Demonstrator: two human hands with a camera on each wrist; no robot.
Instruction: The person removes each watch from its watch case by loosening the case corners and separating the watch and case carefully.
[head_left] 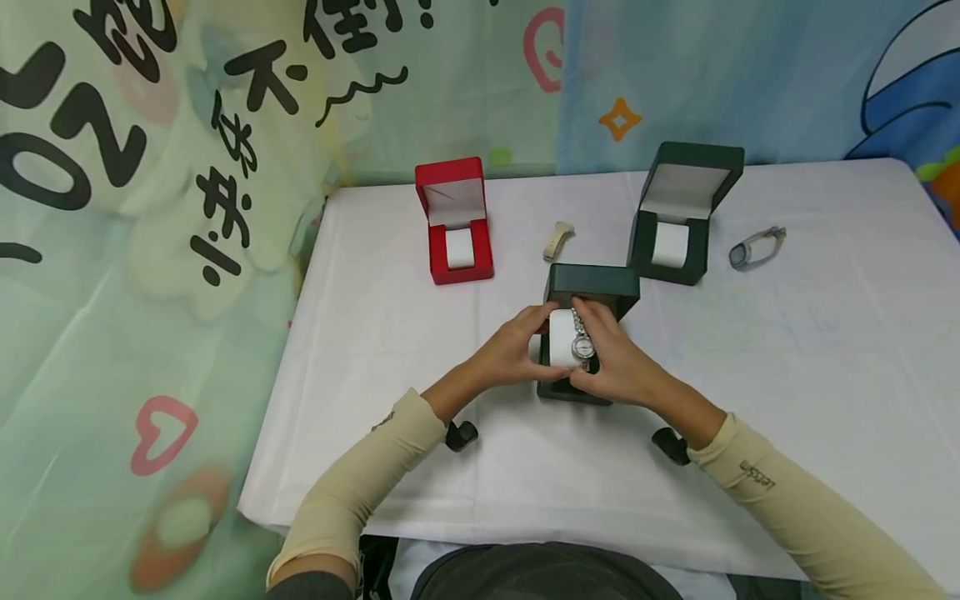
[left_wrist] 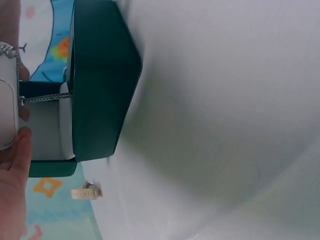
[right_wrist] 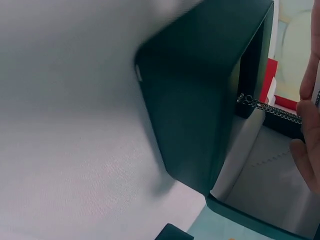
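Note:
My left hand [head_left: 517, 346] grips a white watch cushion [head_left: 562, 337] by its top and bottom ends. A silver wristwatch [head_left: 582, 347] with a round face lies along the cushion's right side, and my right hand [head_left: 611, 354] pinches it there, fingers above and thumb below. Both are held over an open dark green watch box [head_left: 573, 392], whose raised lid stands behind the hands. In the left wrist view, part of the metal bracelet [left_wrist: 47, 98] stretches from the cushion toward the box. The same bracelet [right_wrist: 275, 111] shows in the right wrist view. My fingers partly hide the watch.
A red watch box [head_left: 461, 272] stands open at the back left, a second green box [head_left: 669, 272] at the back right, each with a white cushion. A beige-strapped watch [head_left: 557, 241] lies between them; a grey watch [head_left: 756, 248] lies farther right on the white tablecloth [head_left: 810, 375].

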